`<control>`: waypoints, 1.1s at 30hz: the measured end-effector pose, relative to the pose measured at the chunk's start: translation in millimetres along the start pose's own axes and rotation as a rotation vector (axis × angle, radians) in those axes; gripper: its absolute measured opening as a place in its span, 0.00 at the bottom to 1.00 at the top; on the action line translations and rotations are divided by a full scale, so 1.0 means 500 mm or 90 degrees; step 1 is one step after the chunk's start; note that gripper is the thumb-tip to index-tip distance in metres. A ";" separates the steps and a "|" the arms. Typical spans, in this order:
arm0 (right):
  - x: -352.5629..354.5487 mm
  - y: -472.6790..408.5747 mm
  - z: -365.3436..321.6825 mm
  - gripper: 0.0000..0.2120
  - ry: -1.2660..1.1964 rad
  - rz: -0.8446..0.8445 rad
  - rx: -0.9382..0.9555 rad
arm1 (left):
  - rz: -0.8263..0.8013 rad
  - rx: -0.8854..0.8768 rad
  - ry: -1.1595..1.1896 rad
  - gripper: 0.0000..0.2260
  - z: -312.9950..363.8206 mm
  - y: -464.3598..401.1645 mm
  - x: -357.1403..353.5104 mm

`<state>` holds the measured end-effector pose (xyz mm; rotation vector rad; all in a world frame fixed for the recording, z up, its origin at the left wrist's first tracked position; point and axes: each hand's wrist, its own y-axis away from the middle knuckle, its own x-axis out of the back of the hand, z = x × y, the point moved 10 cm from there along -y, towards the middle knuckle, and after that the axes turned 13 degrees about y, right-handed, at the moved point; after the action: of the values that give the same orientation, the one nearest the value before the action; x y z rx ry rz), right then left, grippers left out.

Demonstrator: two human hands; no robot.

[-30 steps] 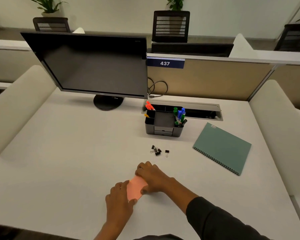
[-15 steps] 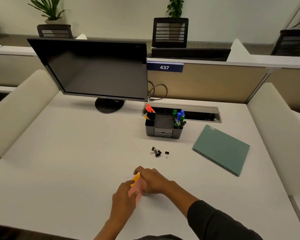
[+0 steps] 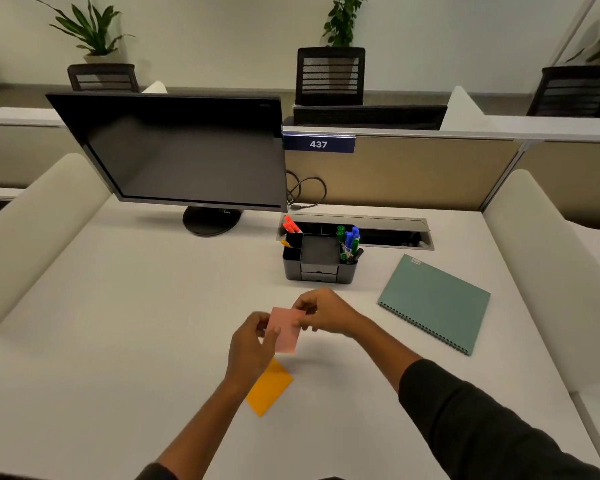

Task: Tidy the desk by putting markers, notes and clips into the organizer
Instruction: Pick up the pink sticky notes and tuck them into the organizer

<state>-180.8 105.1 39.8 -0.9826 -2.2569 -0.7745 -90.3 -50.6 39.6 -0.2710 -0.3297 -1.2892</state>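
White tabletop [image 3: 118,323] fills a cubicle bounded by beige partitions, with a dark monitor [image 3: 184,150] at the back left and a sign reading 437 [image 3: 318,144] on the partition beside it. Near the back centre stands a black organizer [image 3: 319,261]: orange markers [image 3: 291,225] lean in its left compartment, green and blue markers [image 3: 349,239] stand in its right one, and its wide middle compartment looks dark. A teal spiral notebook [image 3: 433,301] lies flat to the organizer's right, well apart from it. In front of the organizer, both hands hold a pink note [image 3: 286,329] lifted above the tabletop. Left hand [image 3: 252,344] pinches the note's left edge between thumb and fingers; right hand [image 3: 326,313] pinches its upper right corner. An orange note [image 3: 270,388] lies flat on the tabletop just below the pink one, partly hidden by the left wrist. A dark sleeve covers the right forearm.
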 end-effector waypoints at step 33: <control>0.503 -0.145 0.099 0.11 0.138 0.439 -0.063 | -0.059 -0.275 -0.093 0.04 0.351 -0.522 -0.167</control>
<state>-394.8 212.5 155.9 -1.5185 -1.5457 -0.6384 -377.9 22.6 172.5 -0.7261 -0.1856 -1.4289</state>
